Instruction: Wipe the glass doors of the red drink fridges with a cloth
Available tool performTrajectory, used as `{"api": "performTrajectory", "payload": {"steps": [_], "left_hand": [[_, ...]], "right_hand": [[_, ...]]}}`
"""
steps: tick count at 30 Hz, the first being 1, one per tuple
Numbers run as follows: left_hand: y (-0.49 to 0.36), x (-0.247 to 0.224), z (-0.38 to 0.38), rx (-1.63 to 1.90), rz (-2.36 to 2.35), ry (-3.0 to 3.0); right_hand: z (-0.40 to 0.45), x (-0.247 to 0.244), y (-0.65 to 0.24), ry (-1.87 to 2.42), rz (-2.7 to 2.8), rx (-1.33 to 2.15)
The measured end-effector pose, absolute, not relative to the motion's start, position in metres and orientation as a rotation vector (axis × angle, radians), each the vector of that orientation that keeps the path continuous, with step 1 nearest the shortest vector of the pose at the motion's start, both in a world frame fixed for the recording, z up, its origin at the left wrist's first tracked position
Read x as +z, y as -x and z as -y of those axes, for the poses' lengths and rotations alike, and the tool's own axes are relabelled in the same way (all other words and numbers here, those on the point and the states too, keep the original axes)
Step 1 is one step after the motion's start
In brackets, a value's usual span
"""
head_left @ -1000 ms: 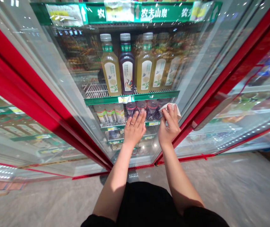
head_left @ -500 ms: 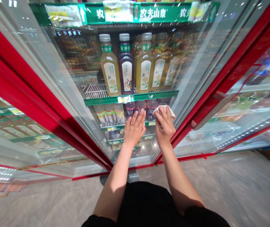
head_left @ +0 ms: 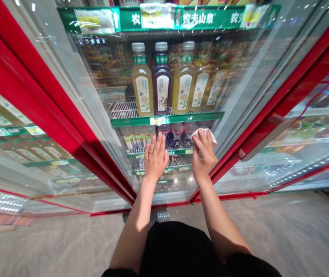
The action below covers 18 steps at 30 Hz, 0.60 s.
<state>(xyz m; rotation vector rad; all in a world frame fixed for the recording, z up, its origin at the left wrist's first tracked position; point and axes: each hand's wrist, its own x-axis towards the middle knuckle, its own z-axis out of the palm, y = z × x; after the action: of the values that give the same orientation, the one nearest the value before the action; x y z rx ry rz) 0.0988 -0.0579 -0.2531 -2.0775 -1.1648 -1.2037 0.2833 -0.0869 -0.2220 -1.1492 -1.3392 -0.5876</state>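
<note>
A: Hands?
B: The left hand (head_left: 155,159) is lying palm-forward at the glass door (head_left: 107,92), fingers straight and close together, apparently holding nothing. The right hand (head_left: 204,156) is bending its fingers over a white cloth (head_left: 213,139), clasping it.

A: Cloth position?
B: It is sitting under the right fingertips, seemingly touching the glass, in front of the small dark bottles (head_left: 176,138). Firmness of contact: cannot tell.

A: Technique?
B: Judgement: the person would be working best by spreading the cloth flatter, pressing evenly and overlapping passes. The bare left palm is possibly steadying, but risking prints.

A: Surface and room?
B: The glass is reflecting bright lights. Behind it, tall bottles (head_left: 144,86) are standing upright above a green shelf strip (head_left: 193,117). A red frame (head_left: 37,88) is bordering the left side; a handle (head_left: 265,140) is marking the right. Grey floor (head_left: 294,231) is spreading below, and stocked shelves are showing on both sides.
</note>
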Motion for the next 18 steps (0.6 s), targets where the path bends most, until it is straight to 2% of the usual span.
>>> {"api": "performTrajectory", "payload": {"steps": [5,11,18], "left_hand": [[-0.093,-0.257,0.050,-1.165,1.156,2.087],[-0.096,-0.262,0.048,-1.188,1.160,2.101],[-0.096,-0.261,0.048,-1.208,1.146,2.103]], "right_hand": [[0.081,-0.208,-0.270,1.125,1.325,-0.564],[0.086,-0.217,-0.278,1.089,1.451,-0.517],[0.079,-0.202,-0.272,1.060,1.283,-0.549]]}}
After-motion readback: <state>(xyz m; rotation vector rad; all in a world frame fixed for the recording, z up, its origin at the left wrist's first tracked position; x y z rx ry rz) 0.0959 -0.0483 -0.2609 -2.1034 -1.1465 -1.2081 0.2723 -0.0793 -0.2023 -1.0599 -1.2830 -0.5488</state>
